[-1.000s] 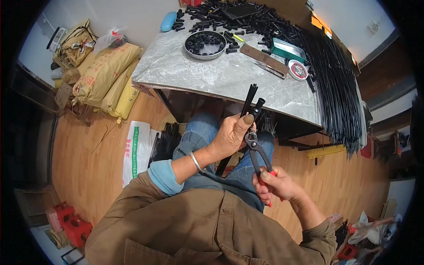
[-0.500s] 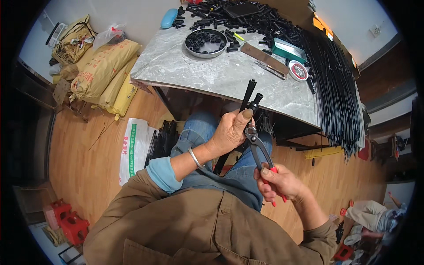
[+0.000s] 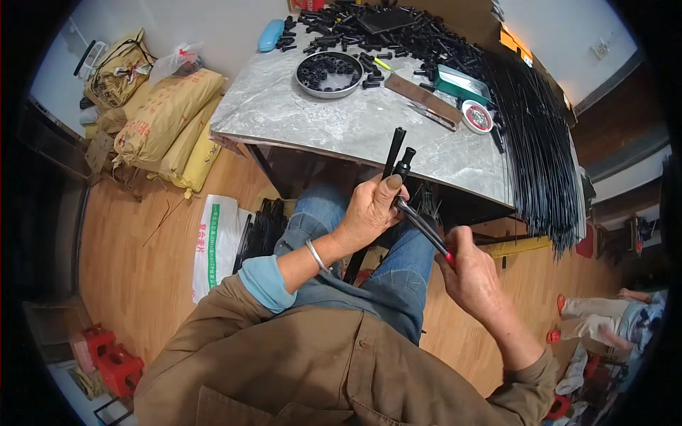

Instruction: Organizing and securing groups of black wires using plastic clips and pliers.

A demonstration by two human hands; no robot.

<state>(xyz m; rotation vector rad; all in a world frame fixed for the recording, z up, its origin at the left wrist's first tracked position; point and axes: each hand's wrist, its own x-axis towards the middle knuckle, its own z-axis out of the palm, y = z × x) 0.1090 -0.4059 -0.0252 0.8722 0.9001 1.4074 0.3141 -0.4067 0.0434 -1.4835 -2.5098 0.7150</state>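
My left hand [image 3: 371, 206] is closed around thin black rods [image 3: 395, 150] and a thicker black tubular fitting [image 3: 404, 163], held upright over my lap just off the table's front edge. Its thumb presses against the fitting. To the right, my right hand [image 3: 470, 277] is closed on the red handles of dark metal pincers [image 3: 425, 227]. The pincers' jaws meet the held piece just below my left thumb; the exact grip there is hidden by my fingers. The handles look pressed together, seen edge-on.
A grey marble-patterned table [image 3: 273, 113] bears a round metal tray [image 3: 330, 94], a heap of black fittings [image 3: 433, 35], a green box [image 3: 462, 89], a small dish [image 3: 477, 117] and long black wires [image 3: 543, 163]. Sacks [image 3: 170, 113] stand left; another person [image 3: 604, 319] is at right.
My right hand has moved up and right and turned over. The pincers' handles have swung up and closed together. My left hand has barely shifted.
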